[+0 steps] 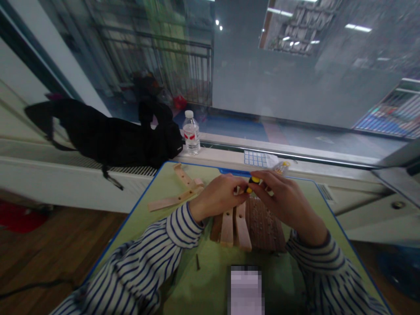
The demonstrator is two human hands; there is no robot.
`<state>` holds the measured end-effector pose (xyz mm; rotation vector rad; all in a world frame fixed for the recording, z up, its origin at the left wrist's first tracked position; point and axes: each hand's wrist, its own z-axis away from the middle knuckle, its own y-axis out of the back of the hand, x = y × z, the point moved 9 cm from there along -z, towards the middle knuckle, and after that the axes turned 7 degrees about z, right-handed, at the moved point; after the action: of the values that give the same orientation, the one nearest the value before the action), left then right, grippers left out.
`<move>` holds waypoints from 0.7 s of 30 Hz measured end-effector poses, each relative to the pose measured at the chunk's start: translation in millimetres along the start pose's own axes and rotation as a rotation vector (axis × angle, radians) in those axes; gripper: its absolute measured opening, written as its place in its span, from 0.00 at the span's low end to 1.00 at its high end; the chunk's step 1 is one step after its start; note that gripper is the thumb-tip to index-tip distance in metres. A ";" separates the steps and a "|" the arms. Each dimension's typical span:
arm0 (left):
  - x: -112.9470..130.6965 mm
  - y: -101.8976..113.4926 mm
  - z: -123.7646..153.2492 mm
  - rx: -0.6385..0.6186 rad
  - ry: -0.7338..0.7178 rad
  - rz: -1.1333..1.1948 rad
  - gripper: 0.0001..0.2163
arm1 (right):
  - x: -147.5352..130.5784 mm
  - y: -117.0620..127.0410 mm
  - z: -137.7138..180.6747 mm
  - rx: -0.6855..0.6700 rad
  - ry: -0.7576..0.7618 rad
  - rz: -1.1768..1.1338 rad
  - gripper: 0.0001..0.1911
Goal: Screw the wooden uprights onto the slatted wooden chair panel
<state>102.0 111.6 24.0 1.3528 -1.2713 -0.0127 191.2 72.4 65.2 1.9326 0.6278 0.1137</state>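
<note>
Farthest left, beyond the left hand [221, 194], a joined pair of pale wooden strips [169, 201] lies on the green tabletop [131, 238]; it looks light and stiff, best lifted near the joint so that neither arm twists. Nearer the wearer than that hand's wrist lies a slim metal fastener [197, 262], likely hard, small and easy to roll, to be pinched along its shank. The left hand is curled with its fingertips at the lower end of the small yellow-and-black tool; whether it grips that or something behind is hidden. Just below the left hand, two drilled wooden legs [243, 229] rest side by side across a ridged brown block [267, 225]; they seem rigid and smooth, to be held by their flat sides. Between the two hands sits the yellow-and-black tool [255, 180], probably light, hard and not fragile, its thick handle the natural place to hold. The right hand [287, 197] pinches that handle between thumb and fingers, above the ridged brown block
</note>
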 end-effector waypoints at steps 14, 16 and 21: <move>-4.0 0.0 0.2 0.015 0.024 -0.051 0.05 | -4.9 0.3 1.7 0.002 0.039 -0.010 0.18; -3.3 -0.5 0.3 0.008 0.018 -0.036 0.05 | -5.4 1.6 1.8 0.007 0.042 -0.017 0.18; -2.7 -0.6 0.6 -0.002 0.015 -0.001 0.06 | -6.7 2.7 1.4 0.002 0.060 -0.023 0.17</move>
<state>100.9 112.7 21.6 1.3491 -1.2573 -0.0047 187.0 67.3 68.3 1.9297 0.6895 0.1572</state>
